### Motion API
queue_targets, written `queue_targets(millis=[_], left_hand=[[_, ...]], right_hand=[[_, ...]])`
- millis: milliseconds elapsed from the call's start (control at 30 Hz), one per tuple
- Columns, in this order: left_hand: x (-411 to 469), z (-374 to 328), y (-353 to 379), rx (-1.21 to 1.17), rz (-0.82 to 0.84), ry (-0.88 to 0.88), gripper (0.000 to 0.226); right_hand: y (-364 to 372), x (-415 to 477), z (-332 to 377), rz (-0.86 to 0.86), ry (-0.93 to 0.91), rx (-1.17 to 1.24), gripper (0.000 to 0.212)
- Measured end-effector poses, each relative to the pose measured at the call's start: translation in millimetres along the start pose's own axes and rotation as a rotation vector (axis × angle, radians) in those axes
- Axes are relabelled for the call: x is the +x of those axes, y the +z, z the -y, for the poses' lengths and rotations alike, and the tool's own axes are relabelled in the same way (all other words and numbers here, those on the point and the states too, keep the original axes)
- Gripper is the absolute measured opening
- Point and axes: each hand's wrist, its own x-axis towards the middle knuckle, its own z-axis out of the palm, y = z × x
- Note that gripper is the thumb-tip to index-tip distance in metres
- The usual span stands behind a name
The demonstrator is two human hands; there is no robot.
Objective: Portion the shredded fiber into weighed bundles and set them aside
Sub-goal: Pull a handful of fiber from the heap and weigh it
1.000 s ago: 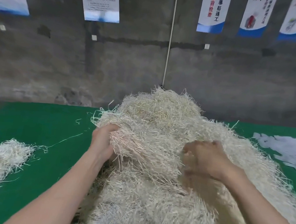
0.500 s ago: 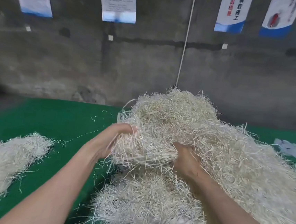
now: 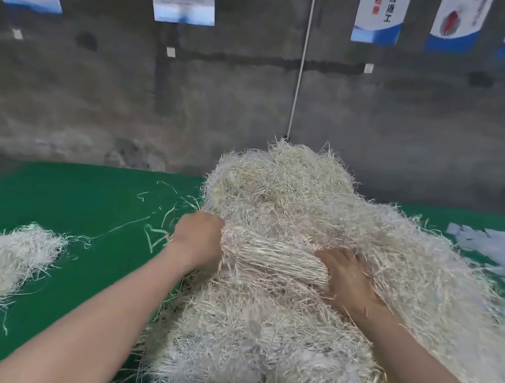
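Observation:
A big heap of pale shredded fiber (image 3: 291,195) covers the middle and right of the green table (image 3: 74,199). Both of my hands are dug into its near slope. My left hand (image 3: 199,237) grips the left end of a compressed wad of fiber (image 3: 272,256), and my right hand (image 3: 346,276) holds the wad's right end, its fingertips buried in the strands. The wad lies stretched across between the two hands, against the heap.
A smaller separate mound of fiber (image 3: 0,266) lies at the table's left edge. Loose strands (image 3: 154,234) are scattered on the green surface between the two piles. White scraps (image 3: 498,249) lie at the far right. A grey concrete wall with hanging posters stands behind the table.
My hands have drawn closer and squeezed a wad of fiber between them. The right hand sank deeper into the heap; the view shifted a little left.

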Motion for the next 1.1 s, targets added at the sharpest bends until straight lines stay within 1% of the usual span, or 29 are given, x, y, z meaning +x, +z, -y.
queue_targets(millis=[67, 133, 200, 267, 333, 400, 467, 500, 533, 567, 600, 633, 667, 700, 733, 767, 800, 833, 867, 900, 933, 967, 1000, 1033, 1067, 1100], left_hand=[[2, -1, 1, -0.024, -0.077, 0.003, 0.025], [5, 6, -2, -0.042, -0.161, -0.039, 0.014], [7, 16, -7, -0.088, -0.249, -0.102, 0.015], [8, 20, -12, -0.215, -0.274, -0.163, 0.009], [6, 16, -13, -0.402, -0.286, -0.206, 0.016], [7, 11, -17, -0.592, -0.313, -0.221, 0.024], [6, 8, -25, -0.673, -0.347, -0.197, 0.03], [4, 7, -30, -0.693, -0.373, -0.189, 0.032], [3, 6, -34, -0.716, -0.399, -0.179, 0.032], [2, 5, -36, -0.743, -0.401, -0.166, 0.031], [0, 2, -40, -0.771, -0.379, -0.153, 0.028], [-2, 0, -43, -0.832, -0.332, -0.146, 0.022], [-5, -1, -45, -0.939, -0.255, -0.147, 0.015], [-7, -3, -49, -1.07, -0.168, -0.154, 0.014], [-10, -4, -53, -1.198, -0.079, -0.184, 0.032], [-14, -5, -57, -1.33, 0.015, -0.225, 0.047], [-19, -6, -61, -1.478, 0.089, -0.236, 0.05], [-24, -10, -63, -1.633, 0.155, -0.219, 0.042], [-28, -14, -65, -1.782, 0.214, -0.19, 0.033], [-30, -19, -65, -1.913, 0.255, -0.18, 0.029], [-32, -24, -65, -2.041, 0.258, -0.164, 0.028], [-30, -26, -64, -2.155, 0.23, -0.162, 0.03], [-29, -28, -64, -2.248, 0.186, -0.155, 0.022], [-26, -29, -65, -2.295, 0.131, -0.173, 0.016], [-24, -29, -66, -2.283, 0.058, -0.21, 0.014], [-24, -31, -68, -2.229, -0.006, -0.241, 0.012]], right_hand=[[2, 0, -10, -0.031, -0.026, 0.02, 0.07], [4, -1, -23, -0.026, -0.024, 0.021, 0.075], [7, -4, -36, 0.033, 0.04, -0.019, 0.079], [7, -8, -39, 0.108, 0.136, -0.098, 0.083], [2, -13, -29, 0.115, 0.115, -0.117, 0.092], [-17, -16, -8, 0.116, 0.063, 0.039, 0.107], [-52, -16, 15, 0.206, 0.049, 0.275, 0.121], [-70, -14, 26, 0.23, 0.025, 0.339, 0.126], [-86, -11, 38, 0.203, 0.0, 0.384, 0.128], [-98, -8, 50, 0.121, -0.02, 0.436, 0.128], [-107, -3, 65, -0.009, -0.04, 0.504, 0.128], [-112, 3, 80, -0.13, -0.061, 0.556, 0.128], [-113, 11, 94, -0.195, -0.072, 0.57, 0.128], [-110, 18, 106, -0.179, -0.066, 0.559, 0.124], [-103, 25, 118, -0.111, -0.048, 0.561, 0.114], [-92, 32, 127, -0.038, -0.016, 0.58, 0.096], [-78, 38, 133, 0.001, 0.019, 0.61, 0.075], [-63, 41, 137, 0.019, 0.062, 0.647, 0.056], [-48, 43, 139, 0.039, 0.111, 0.705, 0.043], [-34, 43, 142, 0.066, 0.137, 0.754, 0.034], [-22, 41, 143, 0.076, 0.134, 0.782, 0.026], [-15, 39, 144, 0.052, 0.103, 0.74, 0.02], [-10, 37, 142, 0.012, 0.095, 0.678, 0.016], [-4, 35, 138, -0.016, 0.111, 0.641, 0.014], [2, 31, 132, -0.026, 0.139, 0.642, 0.013], [7, 26, 126, -0.016, 0.173, 0.672, 0.018]])
